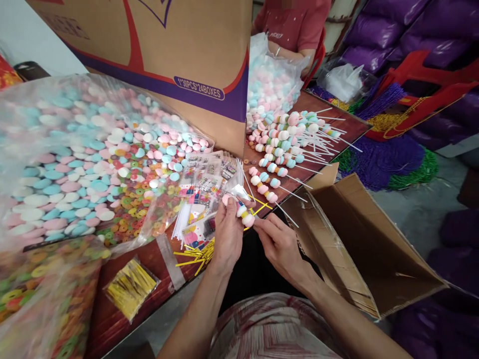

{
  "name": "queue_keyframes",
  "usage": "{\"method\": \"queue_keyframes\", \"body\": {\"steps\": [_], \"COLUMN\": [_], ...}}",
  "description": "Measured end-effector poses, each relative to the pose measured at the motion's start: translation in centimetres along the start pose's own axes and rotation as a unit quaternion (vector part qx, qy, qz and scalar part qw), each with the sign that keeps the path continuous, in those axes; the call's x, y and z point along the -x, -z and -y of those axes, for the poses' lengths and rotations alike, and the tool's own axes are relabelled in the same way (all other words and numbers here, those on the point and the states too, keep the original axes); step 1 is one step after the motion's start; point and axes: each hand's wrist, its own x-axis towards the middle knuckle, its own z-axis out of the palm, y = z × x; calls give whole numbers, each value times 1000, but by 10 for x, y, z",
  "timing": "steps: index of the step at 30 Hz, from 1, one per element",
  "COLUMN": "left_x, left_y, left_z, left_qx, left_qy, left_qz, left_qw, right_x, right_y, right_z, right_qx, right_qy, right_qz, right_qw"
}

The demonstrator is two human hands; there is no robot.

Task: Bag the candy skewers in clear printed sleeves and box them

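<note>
I'd squeeze lightly: left hand [228,233] grips the candy skewer [244,214], right hand [280,243] pinches its end, both left of the open box [368,234].

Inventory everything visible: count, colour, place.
Table: one, reddish, centre
Held candy skewer: one, pastel, foreground
Laid skewers: many, pastel, right
Puffy candies: countless, pastel, clear bags
Ring gummies: countless, mixed, left
Printed sachets: several, multicoloured, centre
Sticks: several, white, beside sachets
Twist ties: many, yellow, below sachets
Twist-tie packet: one, yellow, lower left
Printed carton: one, brown, top left
Open carton: one, brown, right
Co-worker: one, red shirt, top
Bead strands: many, multicoloured, right
Packages: many, purple, right
Plastic seats: two, red, upper right
Left hand: one, on skewer
Right hand: one, at skewer's end
</note>
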Motion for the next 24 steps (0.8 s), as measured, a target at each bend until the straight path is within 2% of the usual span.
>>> {"method": "queue_keyframes", "body": {"steps": [2, 3, 4, 6, 8, 9, 10, 11, 12, 13, 15, 17, 18, 20, 21, 24], "left_x": [-3, -4, -5, -6, -5, -3, -2, -1, -1, 0, 0, 0, -1, -2, -3, -9], "left_y": [2, 3, 3, 2, -1, -2, -4, -5, -5, -5, -3, -1, 0, 1, 1, 2], "left_z": [-3, -6, -8, -11, -12, -12, -11, -10, -10, -9, -7, -6, -6, -8, -11, -19], "left_qx": [8, 12, 15, 13, -2, -11, -19, -27, -33, -39, -45, -37, -32, -24, -24, -28], "left_qy": [19, 27, 32, 38, 46, 51, 57, 62, 66, 70, 81, 98, 107, 121, 130, 137], "left_qz": [17, 24, 32, 51, 73, 81, 84, 83, 79, 76, 75, 77, 79, 82, 85, 74], "left_qw": [1000, 999, 999, 998, 996, 995, 995, 994, 994, 994, 993, 991, 991, 989, 988, 987], "right_x": [-2, -4, -5, -7, -10, -10, -11, -11, -12, -12, -11, -10, -8, -6, -5, -3], "right_y": [2, 4, 6, 8, 8, 7, 6, 4, 2, 0, -4, -7, -8, -9, -9, -4], "right_z": [2, 2, 2, 0, -2, -2, -2, -1, 1, 3, 7, 8, 7, 4, 2, -3], "right_qx": [-142, -219, -295, -427, -509, -528, -534, -528, -510, -480, -381, -248, -184, -96, -77, -83], "right_qy": [-91, -150, -213, -327, -388, -400, -405, -402, -392, -374, -300, -186, -127, -39, -18, -34], "right_qz": [16, 30, 47, 88, 115, 123, 123, 115, 101, 83, 34, -17, -38, -56, -54, -43], "right_qw": [986, 964, 930, 839, 760, 739, 732, 739, 759, 790, 874, 950, 974, 993, 995, 995]}}
